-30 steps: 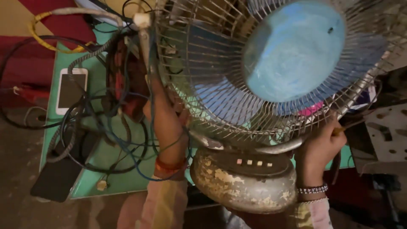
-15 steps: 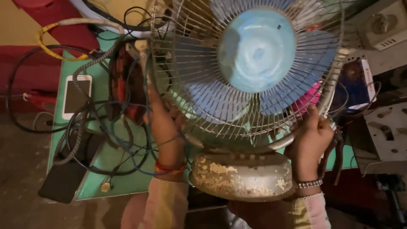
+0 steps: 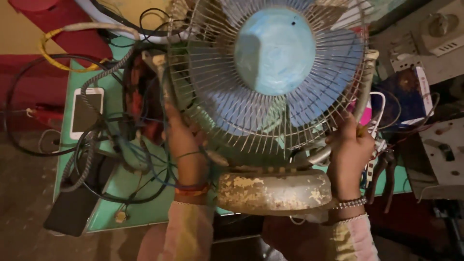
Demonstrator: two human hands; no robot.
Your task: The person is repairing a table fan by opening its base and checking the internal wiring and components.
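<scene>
The fan [image 3: 270,96] has a dull wire metal grille, matt blue plastic blades and a base [image 3: 273,191] of flaking, rusty paint. The desk [image 3: 121,193] is smooth green; the phone [image 3: 86,112] at its left edge is glossy white.

Two bare hands and forearms in pale pink sleeves patterned with yellow. The left hand [image 3: 186,145] has orange and red thread bands at the wrist. The right hand [image 3: 350,154] has a silver beaded bracelet at the wrist, near the sleeve's cuff.

White phone [image 3: 87,112], dark screen, left; perhaps blue box [image 3: 405,99] right
</scene>
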